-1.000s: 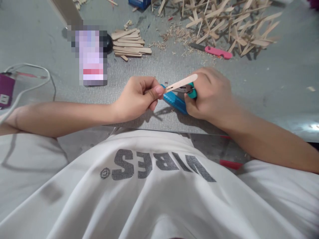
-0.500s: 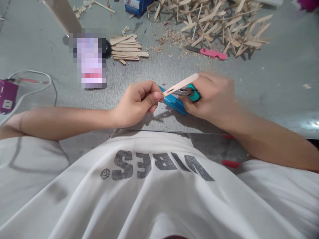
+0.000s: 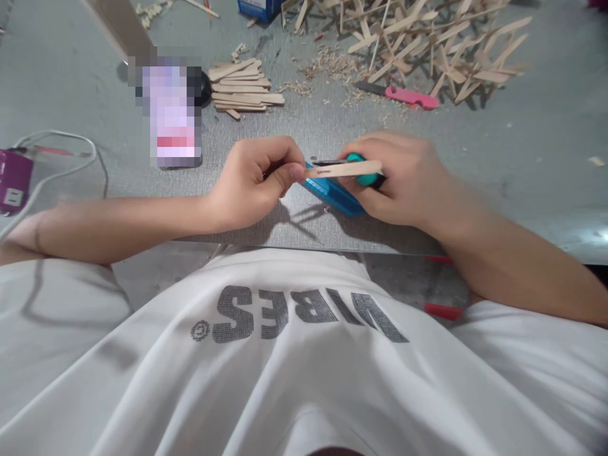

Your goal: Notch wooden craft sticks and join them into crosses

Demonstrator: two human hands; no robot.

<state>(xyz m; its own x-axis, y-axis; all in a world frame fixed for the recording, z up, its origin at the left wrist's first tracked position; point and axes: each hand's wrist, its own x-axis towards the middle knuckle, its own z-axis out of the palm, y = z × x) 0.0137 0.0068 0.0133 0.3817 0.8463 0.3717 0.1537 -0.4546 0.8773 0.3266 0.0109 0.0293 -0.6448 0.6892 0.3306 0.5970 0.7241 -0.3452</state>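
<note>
My left hand [image 3: 259,180] pinches one end of a flat wooden craft stick [image 3: 351,169] between thumb and forefinger. The stick lies nearly level and points to the right, with a small dark slot or mark near the pinched end. My right hand [image 3: 394,174] is wrapped around a tool with teal and black handles and a slim metal end, which looks like pliers [image 3: 355,159]. The metal end is just behind the stick; whether they touch I cannot tell. Under both, a blue plastic piece [image 3: 339,197] rests on the grey table [image 3: 228,145].
Loose craft sticks [image 3: 242,88] lie beside a phone [image 3: 173,120] on a stand. A tangle of joined sticks [image 3: 418,44], wood shavings [image 3: 327,66] and a pink-handled knife [image 3: 411,97] are at the back. A purple box [image 3: 14,180] with a white cable [image 3: 71,134] sits at left.
The stick's free end has swung down from an upward slant to nearly level. My left hand has shifted slightly up, and the tool has turned in my right hand.
</note>
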